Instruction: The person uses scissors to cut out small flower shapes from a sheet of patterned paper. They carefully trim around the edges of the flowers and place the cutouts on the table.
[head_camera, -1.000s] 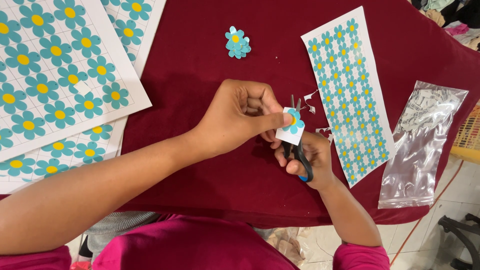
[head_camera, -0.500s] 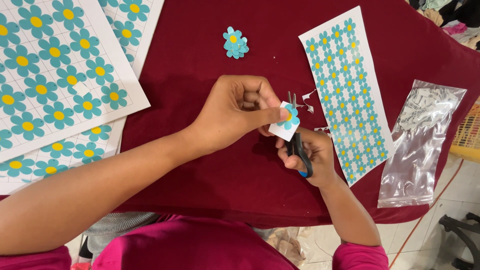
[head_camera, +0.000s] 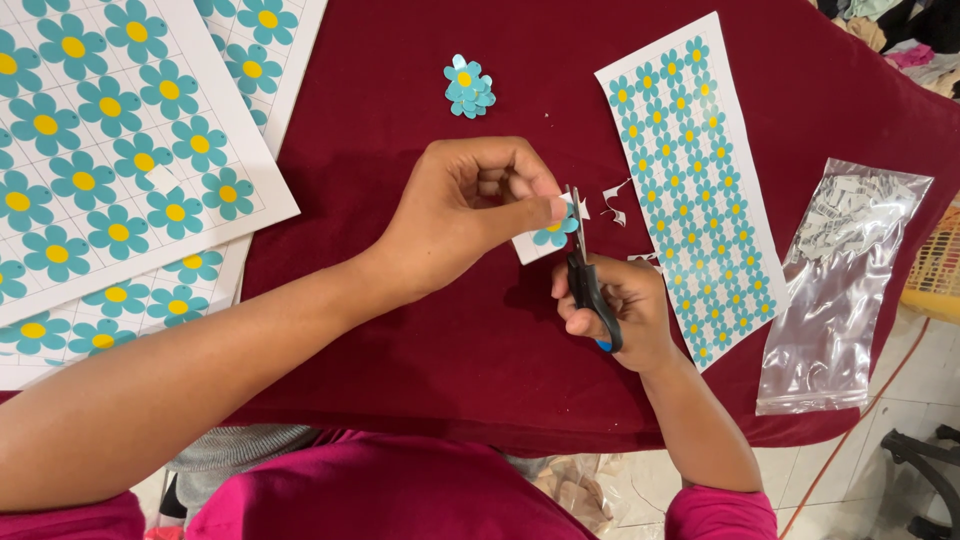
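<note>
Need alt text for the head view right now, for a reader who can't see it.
Seen from above, the left hand pinches a small paper square with a teal daisy while the right hand cuts around it with black scissors over a maroon tablecloth. Printed daisy sheets lie at left, a narrower daisy strip and clear plastic bag at right, and cut-out daisies above.

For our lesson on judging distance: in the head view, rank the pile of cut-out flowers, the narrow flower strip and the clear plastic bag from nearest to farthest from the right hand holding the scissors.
1. Narrow flower strip, just right of the right hand.
2. Clear plastic bag, farther right at the table's edge.
3. Pile of cut-out flowers, up across the table.
</note>
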